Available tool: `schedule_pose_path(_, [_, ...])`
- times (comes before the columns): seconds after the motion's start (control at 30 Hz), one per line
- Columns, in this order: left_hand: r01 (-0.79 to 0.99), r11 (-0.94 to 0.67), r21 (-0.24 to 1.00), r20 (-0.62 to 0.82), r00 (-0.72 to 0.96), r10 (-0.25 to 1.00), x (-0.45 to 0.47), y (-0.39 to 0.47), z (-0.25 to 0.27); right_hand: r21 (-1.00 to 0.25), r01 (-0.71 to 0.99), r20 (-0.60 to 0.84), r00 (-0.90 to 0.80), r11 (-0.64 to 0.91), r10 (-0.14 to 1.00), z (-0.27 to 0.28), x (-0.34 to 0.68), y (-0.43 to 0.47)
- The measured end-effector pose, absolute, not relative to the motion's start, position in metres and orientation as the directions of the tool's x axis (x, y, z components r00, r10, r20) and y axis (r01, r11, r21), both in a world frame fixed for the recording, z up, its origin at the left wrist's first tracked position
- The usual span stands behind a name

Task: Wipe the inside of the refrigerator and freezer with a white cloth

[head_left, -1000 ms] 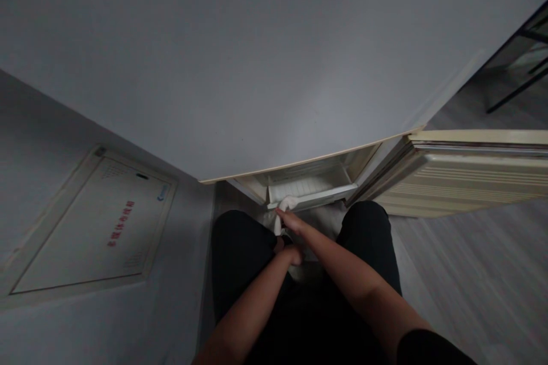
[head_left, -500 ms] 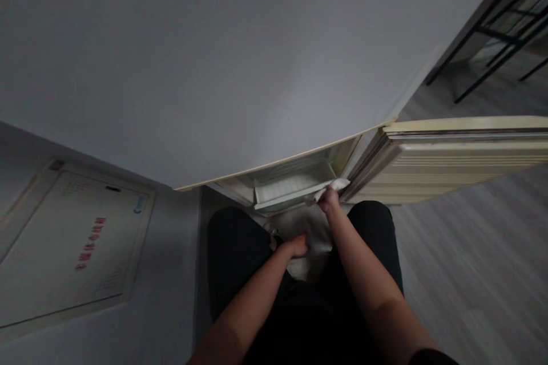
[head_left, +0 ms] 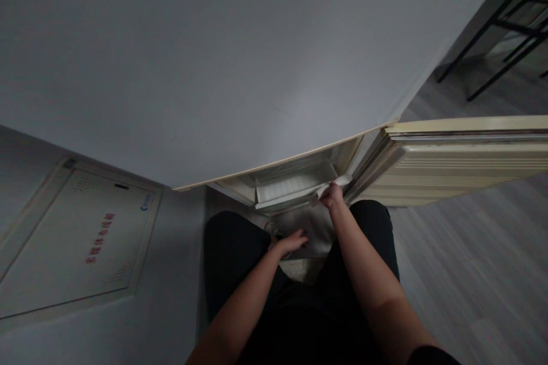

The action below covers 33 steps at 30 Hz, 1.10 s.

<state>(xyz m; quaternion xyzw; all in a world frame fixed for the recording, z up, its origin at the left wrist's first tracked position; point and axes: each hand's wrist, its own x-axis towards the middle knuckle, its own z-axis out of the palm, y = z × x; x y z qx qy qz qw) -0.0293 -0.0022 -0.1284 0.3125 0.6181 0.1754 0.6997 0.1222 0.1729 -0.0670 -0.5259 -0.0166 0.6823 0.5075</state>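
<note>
I look down from above a small fridge whose grey top (head_left: 240, 68) fills most of the view. Its cream door (head_left: 462, 159) stands swung out to the right. Inside, a pale drawer (head_left: 291, 188) shows at the front. My right hand (head_left: 331, 197) presses a white cloth (head_left: 336, 183) against the drawer's right front corner. My left hand (head_left: 293, 239) hangs lower between my knees, fingers loosely spread near a small dark item I cannot make out.
A white wall panel with red characters (head_left: 81, 239) lies at the left. Black table or chair legs (head_left: 496, 28) stand at the top right on the grey wood-look floor (head_left: 471, 274). My dark-trousered knees (head_left: 231, 251) flank the fridge opening.
My right hand with the cloth has slid from the drawer's left front to its right corner. My left hand has loosened and lifted a little. The view has shifted slightly.
</note>
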Motion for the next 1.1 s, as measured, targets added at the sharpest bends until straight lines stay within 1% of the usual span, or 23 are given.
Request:
schedule_pose_path(0.07, [-0.064, 0.724, 0.687, -0.713, 0.133, 0.689, -0.038, 0.006, -0.114, -0.492, -0.720, -0.749, 0.065, -0.489, 0.659, -0.058, 0.121, 0.173])
schedule_pose_path(0.13, [-0.279, 0.652, 0.705, -0.654, 0.100, 0.749, -0.049, 0.017, -0.096, -0.448, -0.753, -0.780, 0.065, -0.482, 0.623, -0.050, 0.120, 0.173])
schedule_pose_path(0.2, [-0.465, 0.561, 0.685, -0.598, 0.082, 0.798, -0.058, 0.031, -0.079, -0.417, -0.777, -0.797, 0.061, -0.473, 0.601, -0.044, 0.120, 0.171])
schedule_pose_path(0.3, [-0.646, 0.456, 0.613, -0.549, 0.067, 0.833, -0.062, 0.051, -0.061, -0.382, -0.804, -0.796, 0.036, -0.456, 0.604, -0.036, 0.125, 0.167])
schedule_pose_path(0.4, [-0.740, 0.422, 0.523, -0.549, 0.086, 0.831, -0.053, 0.068, -0.051, -0.327, -0.847, -0.773, -0.016, -0.420, 0.634, -0.030, 0.134, 0.164])
schedule_pose_path(0.47, [-0.779, 0.411, 0.474, -0.553, 0.100, 0.827, -0.045, 0.077, -0.047, -0.305, -0.869, -0.752, -0.031, -0.389, 0.659, -0.029, 0.136, 0.162])
schedule_pose_path(0.57, [-0.820, 0.389, 0.421, -0.557, 0.105, 0.824, -0.037, 0.089, -0.041, -0.351, -0.856, -0.724, -0.010, -0.381, 0.690, -0.031, 0.132, 0.161])
schedule_pose_path(0.63, [-0.838, 0.369, 0.403, -0.556, 0.096, 0.826, -0.036, 0.096, -0.038, -0.377, -0.835, -0.712, -0.015, -0.400, 0.702, -0.033, 0.125, 0.162])
schedule_pose_path(0.73, [-0.848, 0.342, 0.405, -0.551, 0.072, 0.831, -0.039, 0.110, -0.034, -0.380, -0.815, -0.698, -0.058, -0.438, 0.714, -0.036, 0.114, 0.168])
schedule_pose_path(0.83, [-0.837, 0.329, 0.437, -0.544, 0.046, 0.838, -0.047, 0.128, -0.033, -0.391, -0.792, -0.657, -0.117, -0.469, 0.745, -0.040, 0.103, 0.176])
schedule_pose_path(0.9, [-0.817, 0.325, 0.477, -0.533, 0.025, 0.846, -0.055, 0.138, -0.033, -0.414, -0.784, -0.618, -0.132, -0.463, 0.775, -0.045, 0.097, 0.181])
schedule_pose_path(1.0, [-0.747, 0.367, 0.554, -0.534, 0.020, 0.845, -0.068, 0.143, -0.036, -0.478, -0.777, -0.582, -0.069, -0.410, 0.810, -0.052, 0.089, 0.184])
schedule_pose_path(1.1, [-0.627, 0.454, 0.633, -0.569, 0.021, 0.822, -0.078, 0.133, -0.042, -0.577, -0.696, -0.589, -0.007, -0.426, 0.808, -0.056, 0.084, 0.185])
